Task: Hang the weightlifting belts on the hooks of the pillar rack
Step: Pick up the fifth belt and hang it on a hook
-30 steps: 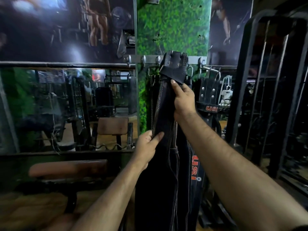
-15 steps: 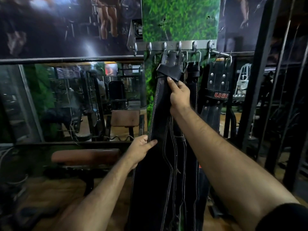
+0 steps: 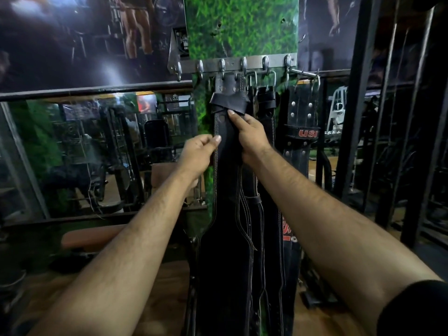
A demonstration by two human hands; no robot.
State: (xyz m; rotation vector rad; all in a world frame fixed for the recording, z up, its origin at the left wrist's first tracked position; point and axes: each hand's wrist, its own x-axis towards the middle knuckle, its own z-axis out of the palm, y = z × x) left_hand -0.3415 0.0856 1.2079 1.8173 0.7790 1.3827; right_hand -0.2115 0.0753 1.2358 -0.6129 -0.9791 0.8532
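Note:
A long black leather belt (image 3: 225, 251) hangs down the front of the green grass-covered pillar (image 3: 242, 27), its buckle end up at the steel hook rack (image 3: 232, 65). My right hand (image 3: 252, 137) grips its narrow upper strap just below the loop. At the strap's left edge, slightly lower, my left hand (image 3: 198, 152) pinches the stitched border. More black belts (image 3: 265, 110) hang behind it, and a studded belt marked USI (image 3: 301, 122) hangs to the right on a side hook.
A mirror wall (image 3: 84, 154) with a black rail fills the left. A brown padded bench (image 3: 94, 236) stands low on the left. Black steel machine frames (image 3: 358, 117) rise close on the right. Wooden floor lies below.
My left hand has risen from the belt's wide lower part to the narrow strap beside my right hand. The view has tilted down, so the rack sits lower in frame.

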